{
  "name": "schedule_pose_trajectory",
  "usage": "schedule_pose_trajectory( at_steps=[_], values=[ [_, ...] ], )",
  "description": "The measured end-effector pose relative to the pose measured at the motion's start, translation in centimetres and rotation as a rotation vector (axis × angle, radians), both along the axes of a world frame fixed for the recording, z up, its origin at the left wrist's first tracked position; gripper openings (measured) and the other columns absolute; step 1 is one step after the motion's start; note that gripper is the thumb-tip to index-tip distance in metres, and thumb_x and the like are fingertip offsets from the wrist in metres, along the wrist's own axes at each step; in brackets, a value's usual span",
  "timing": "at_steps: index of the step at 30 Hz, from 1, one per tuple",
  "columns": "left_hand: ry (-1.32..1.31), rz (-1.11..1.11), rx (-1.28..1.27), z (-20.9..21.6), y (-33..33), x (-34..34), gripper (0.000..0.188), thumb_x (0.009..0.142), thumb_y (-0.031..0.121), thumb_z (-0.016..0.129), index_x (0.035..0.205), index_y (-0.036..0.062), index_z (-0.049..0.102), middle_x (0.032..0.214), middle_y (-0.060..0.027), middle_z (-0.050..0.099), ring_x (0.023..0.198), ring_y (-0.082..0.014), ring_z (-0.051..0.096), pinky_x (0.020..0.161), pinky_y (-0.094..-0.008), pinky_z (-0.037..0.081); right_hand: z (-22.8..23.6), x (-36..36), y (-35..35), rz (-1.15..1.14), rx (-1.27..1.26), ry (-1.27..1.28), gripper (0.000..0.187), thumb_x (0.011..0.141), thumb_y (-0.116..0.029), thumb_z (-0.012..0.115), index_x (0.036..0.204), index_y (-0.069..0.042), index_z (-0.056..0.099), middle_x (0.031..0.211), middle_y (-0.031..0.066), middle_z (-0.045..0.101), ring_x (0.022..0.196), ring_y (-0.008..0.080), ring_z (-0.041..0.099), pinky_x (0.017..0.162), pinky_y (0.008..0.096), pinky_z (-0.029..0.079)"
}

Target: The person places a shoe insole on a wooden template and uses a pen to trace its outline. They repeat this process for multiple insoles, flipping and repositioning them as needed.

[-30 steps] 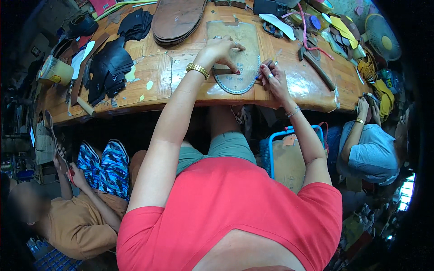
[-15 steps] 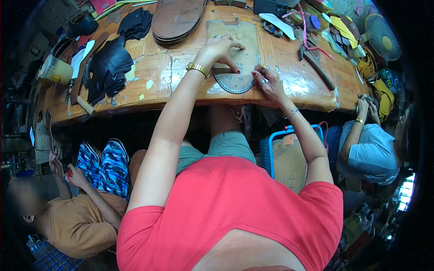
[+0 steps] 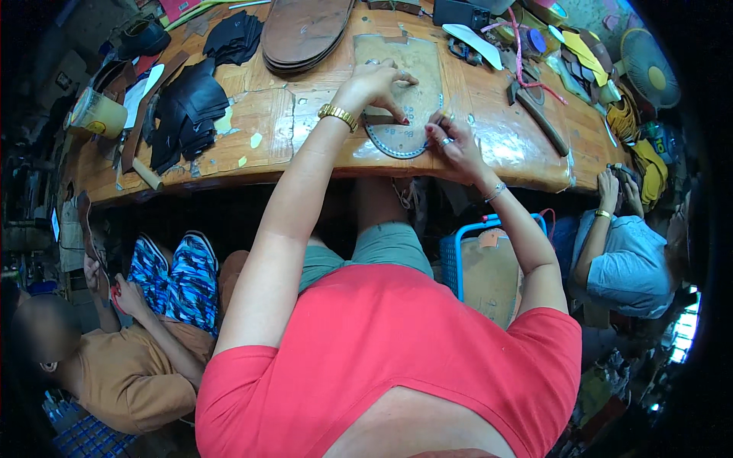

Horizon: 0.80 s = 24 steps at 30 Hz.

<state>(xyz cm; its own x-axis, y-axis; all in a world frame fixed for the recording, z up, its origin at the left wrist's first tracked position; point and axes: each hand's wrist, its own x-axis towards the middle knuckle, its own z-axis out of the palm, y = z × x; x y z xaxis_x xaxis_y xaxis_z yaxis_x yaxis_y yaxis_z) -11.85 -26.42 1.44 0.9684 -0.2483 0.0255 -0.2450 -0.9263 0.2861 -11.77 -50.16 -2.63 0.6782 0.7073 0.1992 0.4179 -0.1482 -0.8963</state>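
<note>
A tan board pattern with a rounded near end lies flat on the wooden table. Small pale marks run along its curved edge, and handwriting shows on its face. My left hand, fingers spread, presses on the board from its left side. At the right edge of the curve is my right hand, its thumb and fingers pinched together. Whatever sits in that pinch is too small and blurred to name.
Brown oval leather pieces are stacked beyond my left hand, with black leather pieces farther left. A hammer lies at right. Below the table stands a blue basket. Co-workers sit at left and right.
My right hand has shifted slightly toward me along the board's edge, still pinched. The left hand stays in place on the board. The whole view has moved a little.
</note>
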Motion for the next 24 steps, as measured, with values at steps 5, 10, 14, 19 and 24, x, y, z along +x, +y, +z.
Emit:
schedule_pose_trajectory(
  at_steps=[5,10,14,19,24],
  values=[
    [0.004,-0.008,-0.027,0.2,0.0,-0.2,0.091,0.048,0.055,0.084,0.132,0.0349,0.053,0.128,-0.0097,0.053,0.118,-0.0304,0.052,0.097,-0.0394,0.043,0.6,-0.4,0.1,0.012,0.03,0.085,0.019,0.098,-0.017,0.053,0.091,0.0,0.058,0.073,0.0025,0.058,0.069,0.0096,0.053,0.063,0.0261,0.044],
    [-0.011,-0.005,-0.023,-0.1,0.1,-0.1,0.09,0.048,0.054,0.084,0.131,0.0351,0.054,0.128,-0.0096,0.054,0.117,-0.0304,0.053,0.097,-0.0392,0.043,0.9,-0.9,0.4,0.123,-0.046,-0.291,0.021,0.099,-0.017,0.052,0.09,0.0,0.058,0.075,0.001,0.055,0.07,0.0072,0.051,0.063,0.0238,0.044],
    [-0.002,-0.003,-0.01,0.3,-0.1,-0.1,0.09,0.048,0.055,0.084,0.131,0.0358,0.054,0.127,-0.0095,0.054,0.117,-0.0304,0.053,0.096,-0.0389,0.043,0.1,-0.5,0.5,0.026,0.075,0.162,0.016,0.098,-0.014,0.052,0.093,0.0,0.057,0.072,0.0031,0.054,0.068,0.0092,0.051,0.061,0.0271,0.043],
    [-0.002,0.003,-0.004,0.3,0.0,-0.3,0.09,0.048,0.054,0.084,0.131,0.0361,0.053,0.127,-0.0088,0.054,0.118,-0.0301,0.053,0.096,-0.0391,0.043,1.2,-1.4,1.0,0.123,-0.078,-0.227,0.02,0.097,-0.016,0.054,0.086,0.0,0.057,0.067,0.0026,0.052,0.063,0.0105,0.05,0.06,0.0268,0.042],
    [-0.026,0.001,0.007,0.2,-0.1,-0.2,0.09,0.049,0.054,0.085,0.131,0.0359,0.054,0.128,-0.0085,0.053,0.118,-0.0302,0.053,0.096,-0.0402,0.043,0.4,-1.3,1.1,0.066,-0.007,-0.025,0.017,0.096,-0.014,0.054,0.089,0.001,0.057,0.067,0.0058,0.052,0.064,0.0101,0.049,0.06,0.027,0.042]
  ],
)
